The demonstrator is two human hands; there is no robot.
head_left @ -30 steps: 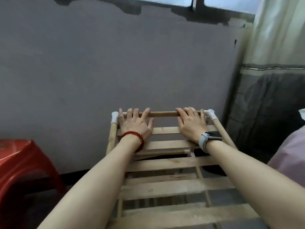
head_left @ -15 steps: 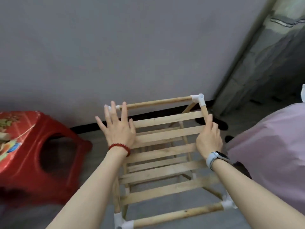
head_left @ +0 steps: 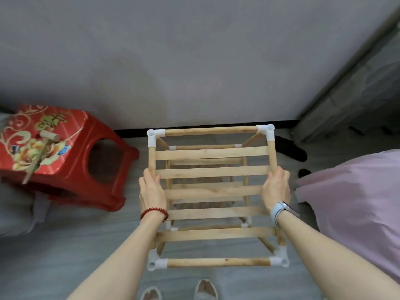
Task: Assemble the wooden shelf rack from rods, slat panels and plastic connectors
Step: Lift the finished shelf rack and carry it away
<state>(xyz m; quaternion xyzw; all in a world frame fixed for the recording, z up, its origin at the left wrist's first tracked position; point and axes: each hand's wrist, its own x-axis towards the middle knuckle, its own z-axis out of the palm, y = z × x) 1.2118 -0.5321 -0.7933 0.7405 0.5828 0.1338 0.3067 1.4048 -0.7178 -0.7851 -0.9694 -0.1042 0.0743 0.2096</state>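
Head view: both hands have been shifted from the top slats to the side rods since the earlier frame. The rack (head_left: 213, 191) stands on the floor by the wall, its left rod (head_left: 152, 159) grasped by the left hand (head_left: 151, 191), its right rod (head_left: 273, 156) by the right hand (head_left: 276, 189). A push-fit connector (head_left: 154, 136) could be pulled loose if the rack is lifted unevenly. Lower tiers and feet are hidden; fingertips cannot be seen.

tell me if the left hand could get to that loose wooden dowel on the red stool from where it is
Probably yes: the dowel lies exposed on the red stool, nothing between, but the left hand grips the rack and must let go first.
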